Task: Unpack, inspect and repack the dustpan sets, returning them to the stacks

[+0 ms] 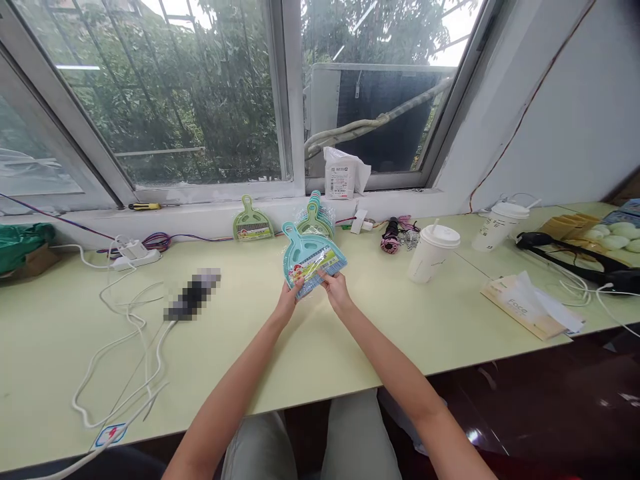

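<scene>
Between both hands is a light-blue mini dustpan and brush set [306, 250] in clear wrapping, tilted above the table with its handle pointing up and away. My left hand [287, 301] grips its lower left corner, thumb on the front. My right hand [336, 288] pinches the lower edge near the brush bristles, thumb on the printed label. Just behind it, a stack of similar wrapped sets [316, 217] in green and blue leans by the window ledge, partly hidden by the held one. Farther left, a single green dustpan set [253, 220] leans against the wall.
Right of my hands stand a lidded white cup [433, 252], a second cup [500, 225] and a tissue pack [523, 307]. A folded umbrella [390, 237] lies near the wall. On the left are a power strip [136, 257], loose white cables [103, 350] and a pixelated object [193, 295].
</scene>
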{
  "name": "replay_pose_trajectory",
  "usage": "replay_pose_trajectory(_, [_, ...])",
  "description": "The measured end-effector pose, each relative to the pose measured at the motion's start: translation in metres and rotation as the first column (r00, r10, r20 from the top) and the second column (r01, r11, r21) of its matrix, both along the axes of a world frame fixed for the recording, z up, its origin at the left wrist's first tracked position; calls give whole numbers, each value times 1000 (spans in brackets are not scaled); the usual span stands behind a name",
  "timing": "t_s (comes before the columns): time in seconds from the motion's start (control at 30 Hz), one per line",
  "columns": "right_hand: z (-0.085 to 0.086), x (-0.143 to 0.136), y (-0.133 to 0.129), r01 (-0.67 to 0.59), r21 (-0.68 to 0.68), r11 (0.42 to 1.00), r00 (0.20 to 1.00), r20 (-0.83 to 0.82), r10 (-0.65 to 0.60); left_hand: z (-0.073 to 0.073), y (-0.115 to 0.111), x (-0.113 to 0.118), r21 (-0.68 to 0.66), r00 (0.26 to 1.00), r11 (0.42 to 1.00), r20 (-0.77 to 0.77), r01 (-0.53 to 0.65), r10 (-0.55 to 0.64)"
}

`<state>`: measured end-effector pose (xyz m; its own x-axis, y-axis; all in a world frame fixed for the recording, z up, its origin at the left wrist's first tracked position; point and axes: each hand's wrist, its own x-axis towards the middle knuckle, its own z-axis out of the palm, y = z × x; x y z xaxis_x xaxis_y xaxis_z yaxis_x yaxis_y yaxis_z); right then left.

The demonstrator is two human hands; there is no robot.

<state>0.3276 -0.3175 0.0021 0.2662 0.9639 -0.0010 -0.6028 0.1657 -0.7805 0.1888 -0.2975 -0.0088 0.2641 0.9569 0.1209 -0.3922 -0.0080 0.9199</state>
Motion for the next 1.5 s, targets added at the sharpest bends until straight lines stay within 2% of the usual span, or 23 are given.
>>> replay_pose_trajectory(0.07, [-1, 0, 0, 40, 4, 999, 999, 6, -40, -3, -3, 5, -43, 1000, 999, 5, 25, -25])
replay_pose_trajectory(0.13, [-1, 4, 2, -11, 3, 1000, 999, 45, 10, -3, -3, 5, -68, 1000, 998, -4, 2, -2])
replay_pose_trajectory(0.2, [-1, 11, 3, -149, -3, 989, 979, 139, 148, 0, 1, -1, -105, 996, 990, -39, -89, 85])
replay_pose_trajectory(0.27, [-2, 18, 4, -327, -53, 944, 890, 318, 326, 3, 9, -11, -158, 978, 966, -81, -204, 193])
replay_pose_trajectory(0.33, [-5, 21, 4, -436, -145, 888, 710, 550, 439, 5, 17, -23, -205, 957, 936, -103, -286, 269])
replay_pose_trajectory(0.37, [-8, 22, 3, -442, -178, 879, 601, 669, 438, 6, 21, -28, -223, 951, 925, -104, -307, 291])
replay_pose_trajectory(0.43, [-12, 19, 1, -366, -157, 917, 370, 880, 298, 7, 27, -37, -246, 948, 916, -92, -318, 305])
replay_pose_trajectory(0.5, [-16, 14, -1, -241, -43, 970, 100, 993, 69, 8, 31, -44, -250, 949, 916, -67, -315, 308])
replay_pose_trajectory(0.6, [-17, 11, -3, -158, 107, 982, -303, 941, -151, 8, 33, -52, -246, 947, 915, -36, -319, 321])
replay_pose_trajectory(0.63, [-17, 11, -3, -172, 137, 975, -397, 897, -196, 8, 34, -54, -245, 946, 915, -31, -320, 322])
replay_pose_trajectory(0.7, [-14, 12, -4, -235, 201, 951, -512, 806, -297, 8, 34, -56, -248, 950, 919, -17, -308, 313])
replay_pose_trajectory(0.8, [-9, 13, -6, -332, 304, 893, -552, 705, -445, 8, 32, -56, -250, 960, 930, 10, -270, 281])
replay_pose_trajectory(0.87, [-9, 14, -5, -359, 328, 874, -549, 683, -482, 8, 31, -54, -246, 967, 938, 10, -245, 255])
replay_pose_trajectory(1.03, [-19, 25, 5, -260, 267, 928, -599, 709, -372, 0, 32, -49, -248, 972, 940, -61, -236, 228])
replay_pose_trajectory(1.1, [-24, 31, 10, -244, 294, 924, -602, 701, -382, -4, 34, -48, -275, 967, 927, -91, -254, 238])
replay_pose_trajectory(1.23, [-29, 41, 13, -302, 392, 869, -578, 649, -494, -9, 36, -46, -339, 948, 885, -112, -318, 298])
replay_pose_trajectory(1.33, [-27, 45, 12, -333, 450, 829, -548, 623, -559, -8, 35, -46, -368, 955, 881, -100, -297, 281])
replay_pose_trajectory(1.5, [-24, 48, 11, -325, 476, 817, -497, 649, -576, -5, 36, -49, -385, 960, 879, -106, -280, 259])
